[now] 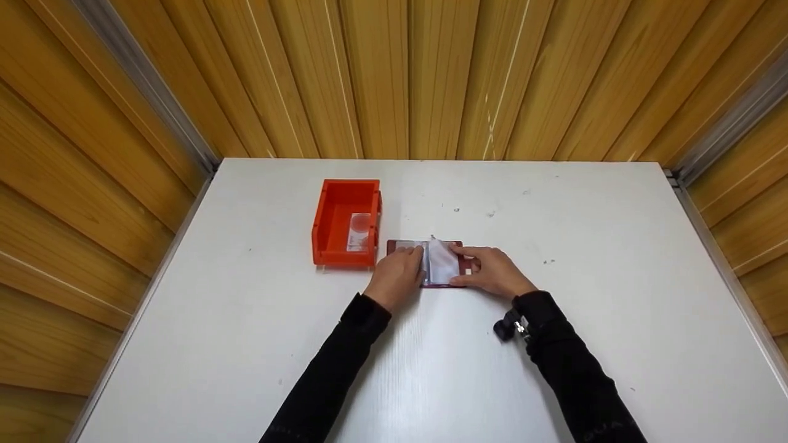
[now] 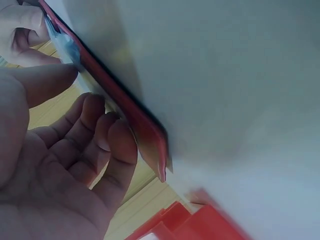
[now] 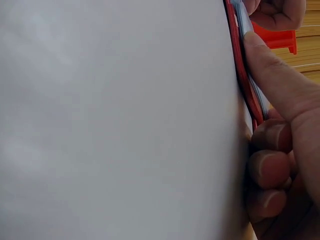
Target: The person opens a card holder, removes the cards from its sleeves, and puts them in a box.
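An opened card holder [image 1: 441,264] with a dark red cover and clear plastic sleeves lies on the white table in front of me. My left hand [image 1: 397,277] holds its left half, fingers curled against the sleeves; in the left wrist view the fingertips and thumb touch the card holder [image 2: 147,135]. At the right half, my right hand [image 1: 495,271] grips the edge, with thumb and index finger spread along it. A whitish sleeve stands partly lifted near the right fingers. In the right wrist view the thumb presses along the sleeves above the red cover [image 3: 240,65].
An orange-red bin [image 1: 346,259] stands just left of the card holder, with a clear, whitish flat piece [image 1: 359,234] inside. The white table [image 1: 615,277] meets wood-patterned walls [image 1: 431,80] at the back and sides. Small marks dot the tabletop.
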`<state>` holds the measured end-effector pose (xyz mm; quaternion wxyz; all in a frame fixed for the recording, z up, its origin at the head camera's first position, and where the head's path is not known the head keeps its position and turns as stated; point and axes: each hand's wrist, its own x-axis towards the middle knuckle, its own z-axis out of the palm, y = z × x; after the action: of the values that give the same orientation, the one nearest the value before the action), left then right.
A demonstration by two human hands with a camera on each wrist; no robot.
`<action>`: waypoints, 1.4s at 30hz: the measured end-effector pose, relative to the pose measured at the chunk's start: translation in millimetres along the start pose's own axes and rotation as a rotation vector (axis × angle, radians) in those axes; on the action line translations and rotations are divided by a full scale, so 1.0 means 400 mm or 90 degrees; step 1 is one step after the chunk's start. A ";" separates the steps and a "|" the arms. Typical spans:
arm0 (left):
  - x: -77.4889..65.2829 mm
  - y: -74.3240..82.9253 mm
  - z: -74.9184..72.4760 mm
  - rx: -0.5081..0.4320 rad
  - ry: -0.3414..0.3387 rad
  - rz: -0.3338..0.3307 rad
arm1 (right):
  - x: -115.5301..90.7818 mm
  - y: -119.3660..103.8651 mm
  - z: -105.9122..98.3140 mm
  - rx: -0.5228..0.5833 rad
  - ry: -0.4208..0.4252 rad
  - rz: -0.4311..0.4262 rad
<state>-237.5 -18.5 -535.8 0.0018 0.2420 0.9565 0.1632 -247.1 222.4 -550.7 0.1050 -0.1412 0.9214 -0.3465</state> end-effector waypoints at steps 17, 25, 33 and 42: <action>-0.008 -0.029 -0.027 -0.222 -0.037 -0.048 | 0.002 -0.024 0.000 0.172 -0.068 -0.007; 0.001 -0.040 -0.044 -0.263 -0.084 -0.067 | -0.005 -0.074 0.019 -0.004 -0.074 -0.027; -0.007 -0.031 -0.042 -0.141 -0.107 -0.059 | -0.007 -0.090 0.034 -0.167 -0.063 -0.082; -0.013 -0.022 -0.027 0.035 -0.045 -0.060 | -0.009 -0.085 0.046 -0.158 -0.052 -0.074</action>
<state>-238.0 -31.5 -528.9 0.0363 0.2023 0.9702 0.1282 -232.2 187.9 -541.1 0.1037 -0.2203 0.9423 -0.2297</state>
